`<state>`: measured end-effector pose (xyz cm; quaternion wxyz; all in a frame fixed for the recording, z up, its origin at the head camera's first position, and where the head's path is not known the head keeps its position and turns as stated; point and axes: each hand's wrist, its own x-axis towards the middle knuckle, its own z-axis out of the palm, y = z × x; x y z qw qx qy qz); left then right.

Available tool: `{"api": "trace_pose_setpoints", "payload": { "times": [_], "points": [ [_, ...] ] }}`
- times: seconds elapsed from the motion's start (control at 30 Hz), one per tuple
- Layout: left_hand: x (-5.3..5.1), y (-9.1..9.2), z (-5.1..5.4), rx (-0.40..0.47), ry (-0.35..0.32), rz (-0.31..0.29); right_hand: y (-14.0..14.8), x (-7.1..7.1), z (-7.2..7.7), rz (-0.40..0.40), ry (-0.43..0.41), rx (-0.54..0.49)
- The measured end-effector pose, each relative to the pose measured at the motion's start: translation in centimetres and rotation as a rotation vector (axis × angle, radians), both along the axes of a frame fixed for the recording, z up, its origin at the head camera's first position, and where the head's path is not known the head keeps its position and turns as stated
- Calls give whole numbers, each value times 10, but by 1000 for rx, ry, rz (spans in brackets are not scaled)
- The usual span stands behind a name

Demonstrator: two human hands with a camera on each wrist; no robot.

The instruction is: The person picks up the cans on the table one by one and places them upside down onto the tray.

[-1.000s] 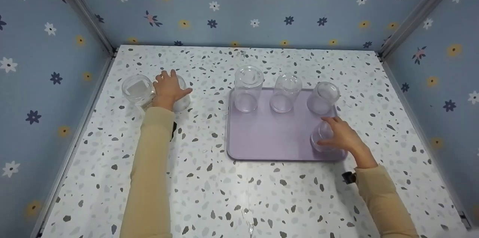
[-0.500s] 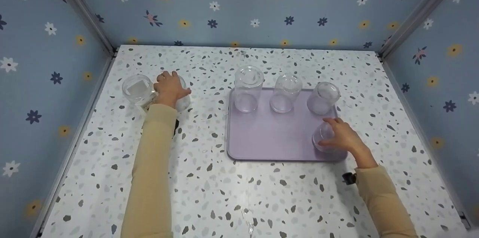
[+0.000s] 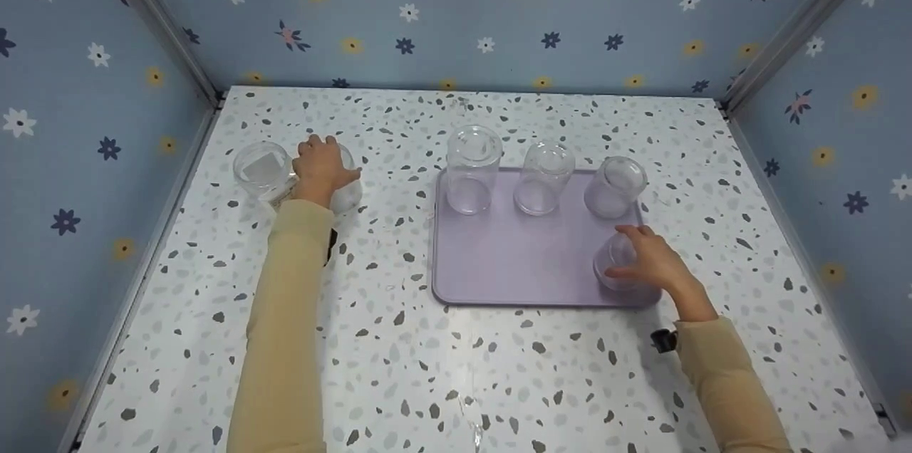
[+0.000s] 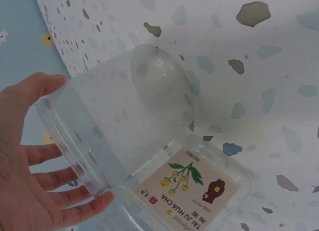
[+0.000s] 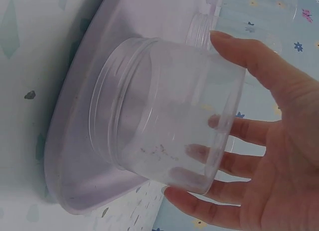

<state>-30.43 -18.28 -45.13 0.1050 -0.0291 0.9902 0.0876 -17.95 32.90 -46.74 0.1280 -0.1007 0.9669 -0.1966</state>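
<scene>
My left hand (image 3: 318, 167) holds a clear plastic jar (image 3: 348, 186) from above at the table's left side. In the left wrist view, the thumb and fingers lie round the rim of this jar (image 4: 134, 106), which stands mouth up. Touching or very near it is a labelled clear jar (image 3: 261, 169); its label (image 4: 189, 188) shows yellow flowers and a bear. At the tray's front right corner my right hand (image 3: 655, 262) grips a short clear jar (image 3: 614, 269). The right wrist view shows this jar (image 5: 169, 111) upside down, threaded mouth against the tray, fingers round its base.
Along the back of the lilac tray (image 3: 499, 268) stand a tall clear jar (image 3: 472, 172), a medium one (image 3: 545, 177) and a shorter one (image 3: 615, 187). Flower-patterned walls (image 3: 456, 11) enclose the speckled table (image 3: 399, 367) at back and sides.
The jar under my right hand has shifted very slightly right, towards the tray's edge. My left hand has moved only a little, its thumb drawing in closer to the jar.
</scene>
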Motion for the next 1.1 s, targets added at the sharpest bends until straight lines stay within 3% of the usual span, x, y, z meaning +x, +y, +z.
{"api": "trace_pose_setpoints", "payload": {
  "times": [0.2,0.47,0.73,1.1],
  "points": [
    [3,-3,3,32,32,7,0,0,1,12,3,0],
    [6,-5,5,73,50,7,-3,1,9,-47,-10,4],
    [15,2,9,84,86,-17,-13,3,12,-34,114,-60],
    [34,10,9,204,167,-42,-33,3,8,-21,248,-176]
  ]
}}
